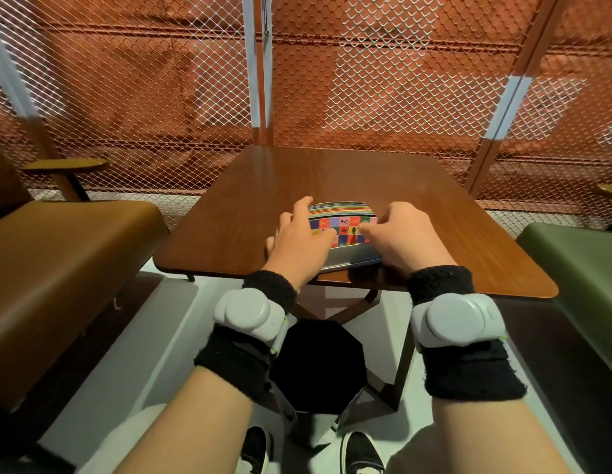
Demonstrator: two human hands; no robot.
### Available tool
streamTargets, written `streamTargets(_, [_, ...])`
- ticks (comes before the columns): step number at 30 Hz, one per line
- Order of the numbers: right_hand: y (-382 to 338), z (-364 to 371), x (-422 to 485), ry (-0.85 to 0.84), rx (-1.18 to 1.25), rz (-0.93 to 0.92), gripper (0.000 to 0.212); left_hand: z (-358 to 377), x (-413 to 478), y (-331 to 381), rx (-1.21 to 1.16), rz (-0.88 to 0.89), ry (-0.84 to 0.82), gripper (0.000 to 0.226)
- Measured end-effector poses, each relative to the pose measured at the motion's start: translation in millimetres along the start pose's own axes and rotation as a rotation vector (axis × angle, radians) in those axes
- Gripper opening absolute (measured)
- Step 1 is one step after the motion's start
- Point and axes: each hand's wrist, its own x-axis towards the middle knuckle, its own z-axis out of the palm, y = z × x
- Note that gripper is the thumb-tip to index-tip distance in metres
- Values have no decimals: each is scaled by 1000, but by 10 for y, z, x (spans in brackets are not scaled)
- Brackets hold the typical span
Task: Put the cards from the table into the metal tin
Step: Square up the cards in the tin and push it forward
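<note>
A thick stack of cards (343, 227) stands on its long edge, tilted w/ its top leaning away. The front card faces the viewer and shows a grid of bright squares w/ small black figures. Striped card edges show along the top of the stack. Its lower edge dips behind the near wall of a grey metal tin (355, 260); can't tell if the cards touch the tin's bottom. The tin sits at the near-middle of a brown wooden surface (434, 217), close to the near edge.

Both hands clamp the stack, one at each end. The left hand (297, 239) wraps the left end, thumb lying across the front card. The right hand (402, 234) pinches the right end, fingers curled.

Each forearm wears a grey rounded device strapped between black bands, left device (249, 314) and right device (456, 321).

Under the surface is a black eight-sided stool top (316, 366), w/ black shoes w/ white soles (361, 453) nearer still. A tan cushioned seat (68, 268) is at left, a green seat (581, 268) at right. Orange-red wire mesh fencing (400, 97) fills the far side.
</note>
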Motion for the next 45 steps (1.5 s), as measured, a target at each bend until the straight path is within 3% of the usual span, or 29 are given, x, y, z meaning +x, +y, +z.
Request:
streamTargets(7, [-82, -130, -60, 34, 38, -69, 15, -3, 72, -39, -128, 33, -64, 53])
streamTargets(14, [-27, -242, -115, -268, 0, -109, 19, 2, 68, -32, -163, 35, -47, 50])
streamTargets(19, [-8, -225, -146, -343, -24, -129, 22, -7, 23, -14, -167, 35, -59, 54])
streamTargets(27, [19, -184, -156, -266, -77, -221, 15, -51, -25, 45, -194, 16, -73, 78])
streamTargets(36, [24, -34, -97, -33, -68, -313, 20, -105, -25, 36, -328, 21, -22, 85])
streamTargets(45, [31, -12, -90, 164, -14, -275, 21, -84, -11, 20, -314, -2, -39, 87])
